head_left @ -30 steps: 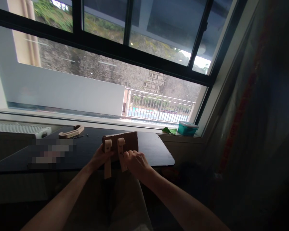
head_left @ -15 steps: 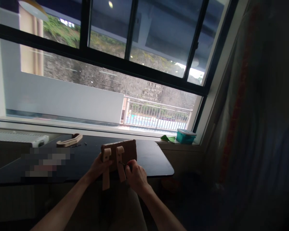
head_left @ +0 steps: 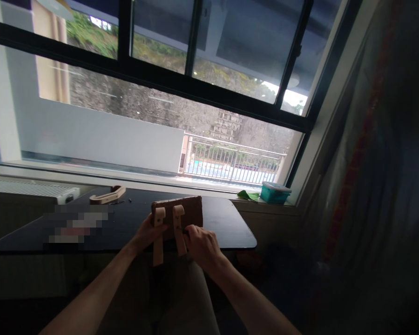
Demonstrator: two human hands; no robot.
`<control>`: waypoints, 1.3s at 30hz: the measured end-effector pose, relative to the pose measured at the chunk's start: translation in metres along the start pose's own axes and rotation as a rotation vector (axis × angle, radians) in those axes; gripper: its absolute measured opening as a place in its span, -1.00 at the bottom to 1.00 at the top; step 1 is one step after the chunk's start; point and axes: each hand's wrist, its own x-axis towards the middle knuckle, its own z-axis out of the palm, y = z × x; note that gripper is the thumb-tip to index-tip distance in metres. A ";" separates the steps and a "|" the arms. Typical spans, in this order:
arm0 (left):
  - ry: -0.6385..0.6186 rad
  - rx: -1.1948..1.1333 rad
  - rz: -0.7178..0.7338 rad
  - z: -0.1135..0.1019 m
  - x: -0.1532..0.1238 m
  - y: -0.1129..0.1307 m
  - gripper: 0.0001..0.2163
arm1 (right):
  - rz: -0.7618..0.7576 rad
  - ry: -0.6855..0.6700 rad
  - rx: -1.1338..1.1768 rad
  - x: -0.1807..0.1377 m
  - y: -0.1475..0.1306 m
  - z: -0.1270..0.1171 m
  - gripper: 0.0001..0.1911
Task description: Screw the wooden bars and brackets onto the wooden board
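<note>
A brown board [head_left: 194, 211] with a rough, pale top edge is tilted up over the table's near edge. Two pale wooden hooks with curled tops, a left hook [head_left: 158, 249] and a right hook [head_left: 179, 238], lie against its face. My left hand [head_left: 147, 236] is closed round the board's left side, its thumb across the left hook. Closed beside the right hook, my right hand [head_left: 203, 244] pinches a thin dark tool [head_left: 182, 230] whose tip points at a hole in that hook. The fingers hide most of the tool.
On the dark table [head_left: 226, 228], a curved wooden piece [head_left: 108, 195] lies back left near small dark bits. A teal box [head_left: 275, 192] and green leaf [head_left: 247, 196] sit on the sill under the window. A white radiator [head_left: 31, 188] stands left; a plastic-covered hanging [head_left: 363, 139] is right.
The whole view has shifted slightly, putting the table and hands a little higher and to the right. Both hands keep their grips, with the tool still at the right hook.
</note>
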 end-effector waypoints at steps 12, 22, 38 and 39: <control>0.019 0.009 0.016 0.004 -0.004 0.008 -0.50 | 0.149 -0.024 0.122 -0.005 -0.005 -0.013 -0.78; 0.039 0.025 0.006 0.002 0.000 0.001 -0.50 | 0.026 -0.067 0.013 0.002 -0.005 -0.013 -0.79; 0.027 0.009 0.019 0.002 -0.001 0.003 -0.50 | 0.044 -0.032 0.020 -0.001 -0.009 -0.020 -0.84; 0.030 0.009 0.018 0.002 -0.001 0.003 -0.51 | -0.006 -0.043 -0.028 0.000 -0.009 -0.022 -0.86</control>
